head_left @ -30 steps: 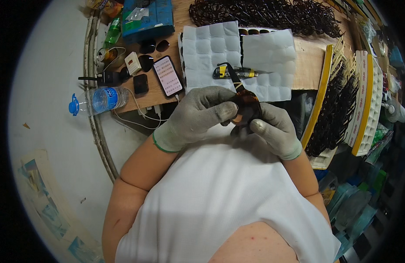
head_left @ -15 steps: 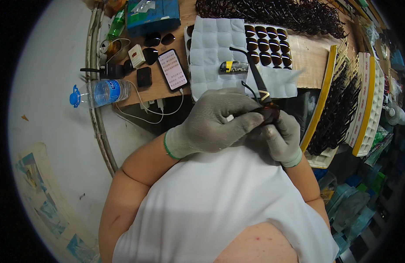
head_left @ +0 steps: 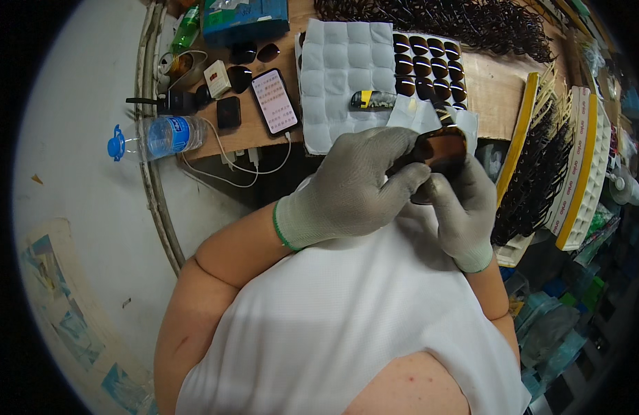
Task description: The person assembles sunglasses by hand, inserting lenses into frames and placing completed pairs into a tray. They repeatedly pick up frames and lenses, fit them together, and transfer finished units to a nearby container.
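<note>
A pair of dark brown sunglasses point(head_left: 446, 150) is held up in front of my chest, one lens turned toward me. My left hand point(head_left: 364, 183), in a grey knit glove with a green cuff edge, pinches it from the left side with thumb and fingers. On the other side my right hand point(head_left: 464, 211), gloved the same way, grips the lower right of the frame. Beyond them lies a white padded sheet point(head_left: 347, 76) over a tray of brown lenses point(head_left: 430, 67). A small black and yellow item point(head_left: 372, 101) rests on the sheet.
Left on the bench are a lit phone point(head_left: 275, 102) with a white cable, a plastic water bottle point(head_left: 164, 136), a black box point(head_left: 229, 112) and loose lenses. Dark frame parts point(head_left: 437, 21) are heaped at the back. A yellow-edged rack of dark temples point(head_left: 537, 152) stands right.
Both hands have shifted slightly right and turned the sunglasses, so a lens now faces me. The temple arm that stuck out upward no longer stands clear over the sheet.
</note>
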{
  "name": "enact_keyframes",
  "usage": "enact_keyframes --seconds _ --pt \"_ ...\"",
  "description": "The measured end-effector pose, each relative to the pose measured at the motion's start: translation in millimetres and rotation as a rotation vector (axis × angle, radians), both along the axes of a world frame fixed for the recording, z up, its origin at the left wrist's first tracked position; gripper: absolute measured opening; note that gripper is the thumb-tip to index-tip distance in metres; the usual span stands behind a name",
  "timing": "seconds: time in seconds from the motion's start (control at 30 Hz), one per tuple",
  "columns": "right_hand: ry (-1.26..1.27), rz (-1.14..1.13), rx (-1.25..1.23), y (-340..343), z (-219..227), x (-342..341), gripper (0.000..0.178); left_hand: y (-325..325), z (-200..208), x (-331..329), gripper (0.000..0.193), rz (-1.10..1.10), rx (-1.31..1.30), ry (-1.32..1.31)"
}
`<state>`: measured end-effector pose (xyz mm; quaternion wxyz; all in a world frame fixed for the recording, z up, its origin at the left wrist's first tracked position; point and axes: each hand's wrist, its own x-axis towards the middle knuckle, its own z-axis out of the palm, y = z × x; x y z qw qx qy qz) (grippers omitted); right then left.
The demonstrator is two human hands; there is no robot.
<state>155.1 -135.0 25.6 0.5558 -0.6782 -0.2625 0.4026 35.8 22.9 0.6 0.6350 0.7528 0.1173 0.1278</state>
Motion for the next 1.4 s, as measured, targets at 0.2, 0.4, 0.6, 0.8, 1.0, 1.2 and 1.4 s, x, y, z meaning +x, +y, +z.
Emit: enact_keyframes --seconds 0.2,0.4,0.6,0.8,1.0,1.2,1.4 --pt "-0.344 -0.024 0.130 -8.7 21.4 -6.0 0.024 -2.9 19.1 8.3 0.018 -0.060 -0.262 -0.143" --pt "-0.387 -0.022 0.110 -17.1 16.0 2.8 0.027 6.9 15.2 16.0 0.020 -0.133 -0.027 -0.256" --pt "-0.524 0.217 0.147 -13.9 -2.2 38.2 0.021 6.7 1.2 20.0 0.019 -0.170 -0.067 -0.224" --pt "-1.023 -0.019 0.058 -36.8 -16.0 113.6 0.019 13.1 -11.8 71.7 0.024 -0.013 0.011 0.070" --pt "-0.990 0.088 -0.659 -79.8 -151.1 291.2 0.019 -4.0 -127.8 89.8 0.039 0.215 0.638 0.579" --pt "-0.848 0.374 -0.856 -68.8 -219.3 321.2 0.022 -3.9 -152.0 103.3 0.043 0.288 0.807 0.697" --pt "-0.838 0.424 -0.343 -40.9 -176.1 318.5 0.057 5.8 -157.7 108.6 0.043 0.226 0.829 0.822"
